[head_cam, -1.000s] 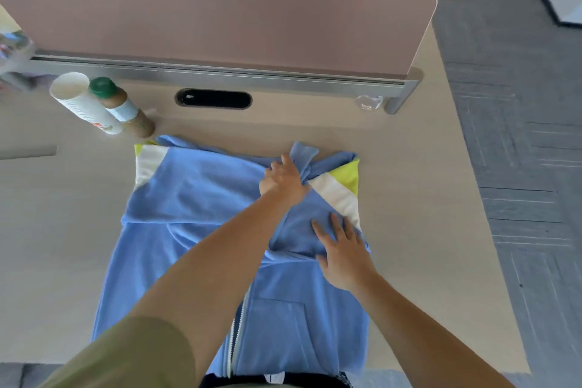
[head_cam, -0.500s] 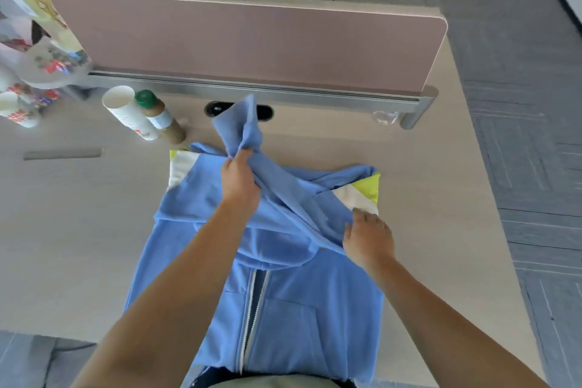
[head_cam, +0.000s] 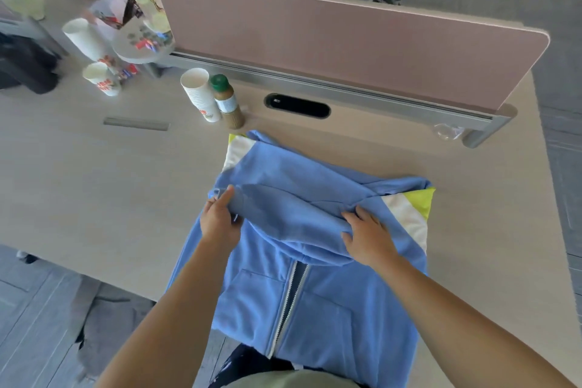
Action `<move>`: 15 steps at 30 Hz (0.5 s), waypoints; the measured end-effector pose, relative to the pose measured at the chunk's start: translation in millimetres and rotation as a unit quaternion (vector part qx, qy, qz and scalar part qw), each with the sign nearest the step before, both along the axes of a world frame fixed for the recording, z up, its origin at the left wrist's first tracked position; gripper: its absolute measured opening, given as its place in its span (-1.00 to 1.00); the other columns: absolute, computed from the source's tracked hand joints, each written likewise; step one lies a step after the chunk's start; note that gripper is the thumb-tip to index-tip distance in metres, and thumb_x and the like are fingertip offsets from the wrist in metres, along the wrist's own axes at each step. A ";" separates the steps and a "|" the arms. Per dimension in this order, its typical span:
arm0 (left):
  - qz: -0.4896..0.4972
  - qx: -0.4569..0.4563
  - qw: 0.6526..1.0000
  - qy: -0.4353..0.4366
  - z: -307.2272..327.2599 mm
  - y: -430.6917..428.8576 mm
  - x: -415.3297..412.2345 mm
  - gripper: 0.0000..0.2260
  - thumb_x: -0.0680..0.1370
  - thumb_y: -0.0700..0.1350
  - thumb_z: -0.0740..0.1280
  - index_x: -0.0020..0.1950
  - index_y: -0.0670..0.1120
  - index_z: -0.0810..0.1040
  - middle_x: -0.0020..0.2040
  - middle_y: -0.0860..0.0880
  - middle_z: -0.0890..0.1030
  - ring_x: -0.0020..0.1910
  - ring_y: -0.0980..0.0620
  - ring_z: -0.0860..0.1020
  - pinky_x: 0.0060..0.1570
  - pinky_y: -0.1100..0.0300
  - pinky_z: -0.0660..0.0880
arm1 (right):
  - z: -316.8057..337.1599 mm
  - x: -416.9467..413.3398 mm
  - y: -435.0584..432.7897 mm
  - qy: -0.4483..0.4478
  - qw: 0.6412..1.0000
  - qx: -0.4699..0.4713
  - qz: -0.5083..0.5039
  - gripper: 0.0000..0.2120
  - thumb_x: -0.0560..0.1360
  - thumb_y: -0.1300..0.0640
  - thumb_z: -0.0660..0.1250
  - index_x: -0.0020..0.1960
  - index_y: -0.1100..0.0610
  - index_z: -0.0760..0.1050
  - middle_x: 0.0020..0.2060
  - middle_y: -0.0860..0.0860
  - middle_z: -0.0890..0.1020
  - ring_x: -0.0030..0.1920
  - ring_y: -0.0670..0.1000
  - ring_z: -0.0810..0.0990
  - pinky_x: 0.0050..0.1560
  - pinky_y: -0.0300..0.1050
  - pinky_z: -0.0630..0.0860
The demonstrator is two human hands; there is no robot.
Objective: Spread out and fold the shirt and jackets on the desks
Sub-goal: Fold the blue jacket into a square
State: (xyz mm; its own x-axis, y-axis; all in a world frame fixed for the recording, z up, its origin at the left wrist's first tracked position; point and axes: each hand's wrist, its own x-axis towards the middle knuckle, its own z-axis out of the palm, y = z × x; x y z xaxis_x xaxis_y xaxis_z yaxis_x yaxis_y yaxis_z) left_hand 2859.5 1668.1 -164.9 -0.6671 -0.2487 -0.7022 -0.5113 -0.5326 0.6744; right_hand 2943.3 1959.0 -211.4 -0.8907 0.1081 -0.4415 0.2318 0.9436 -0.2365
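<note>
The soft light-blue fleece zip jacket (head_cam: pixel 315 287), with white and lime shoulder panels, lies front-up on the pale wood-grain counter (head_cam: pixel 94 186); its hem overhangs the near edge, cut off below. My left hand (head_cam: pixel 220 224) pinches a folded sleeve edge. My right hand (head_cam: pixel 368 239) presses flat, fingers spread, on the bunched hood, partly hiding it.
</note>
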 end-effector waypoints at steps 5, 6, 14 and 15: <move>-0.041 -0.077 0.996 -0.020 1.9 -18.8 -14.4 -0.80 0.49 -0.35 0.26 0.03 -0.11 0.48 -0.07 -0.15 0.49 -0.24 -0.07 0.47 -0.42 0.22 0.45 | 6.2 -23.5 11.4 0.053 0.984 -0.123 -0.114 -0.64 0.61 -0.12 0.17 0.33 -0.01 0.45 0.22 0.06 0.54 0.26 0.14 0.52 0.20 0.06 0.49; -0.075 -0.117 0.990 -0.024 3.3 -23.2 -15.4 -0.77 0.48 -0.36 0.23 0.02 -0.07 0.46 -0.09 -0.15 0.48 -0.27 -0.06 0.45 -0.44 0.22 0.40 | 6.7 -29.0 15.7 0.063 0.985 -0.112 -0.115 -0.63 0.63 -0.06 0.17 0.39 0.01 0.42 0.28 0.10 0.51 0.28 0.14 0.51 0.23 0.05 0.48; -0.252 -0.292 0.923 0.002 -0.6 -45.8 -17.1 -0.55 0.44 -0.40 0.13 -0.07 0.05 0.68 -0.14 0.03 0.59 -0.16 0.05 0.50 -0.12 0.20 0.47 | 16.2 -48.0 41.9 0.026 0.993 -0.017 -0.116 -0.92 0.58 0.16 0.23 -0.08 0.03 0.44 0.03 0.09 0.55 -0.10 0.15 0.52 -0.19 -0.05 0.38; -0.237 -0.292 0.926 0.018 0.6 -46.0 -18.3 -0.56 0.46 -0.40 0.13 -0.04 0.03 0.68 -0.16 0.02 0.57 -0.19 0.06 0.48 -0.16 0.23 0.45 | 23.1 -53.2 46.0 0.081 0.984 -0.039 -0.156 -0.91 0.57 0.19 0.22 -0.07 0.08 0.48 -0.01 0.12 0.59 -0.10 0.18 0.53 -0.19 -0.06 0.37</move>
